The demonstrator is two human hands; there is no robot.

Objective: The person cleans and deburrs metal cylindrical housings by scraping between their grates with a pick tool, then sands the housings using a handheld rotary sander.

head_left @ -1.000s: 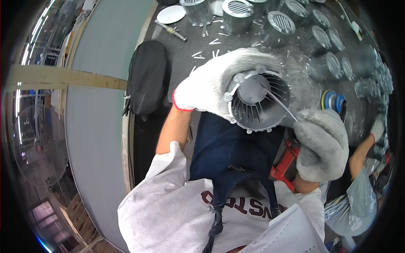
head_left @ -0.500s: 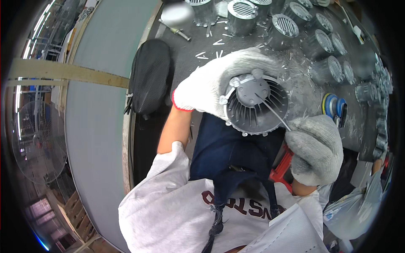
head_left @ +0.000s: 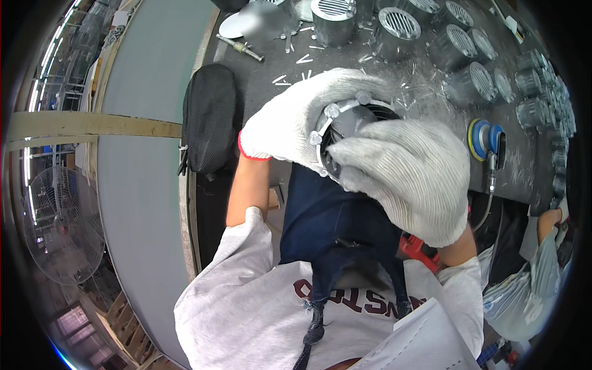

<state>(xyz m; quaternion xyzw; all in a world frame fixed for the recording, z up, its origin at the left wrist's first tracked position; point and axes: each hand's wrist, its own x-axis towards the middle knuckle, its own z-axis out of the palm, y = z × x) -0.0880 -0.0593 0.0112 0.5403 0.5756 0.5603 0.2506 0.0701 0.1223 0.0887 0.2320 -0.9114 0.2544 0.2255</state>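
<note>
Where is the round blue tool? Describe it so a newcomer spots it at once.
Start at the dark table, then find the person's gloved right hand. Just to that hand's right lies the round blue tool, with a yellow edge. Those bright colours set it apart from the grey metal cans with slotted tops nearby.

We are in a workshop, judging by the dark bench (head_left: 254, 86) crowded with slotted metal cylinders (head_left: 398, 38), the hose-fed blue sander (head_left: 482, 137) and the caged fan (head_left: 65, 227).
</note>
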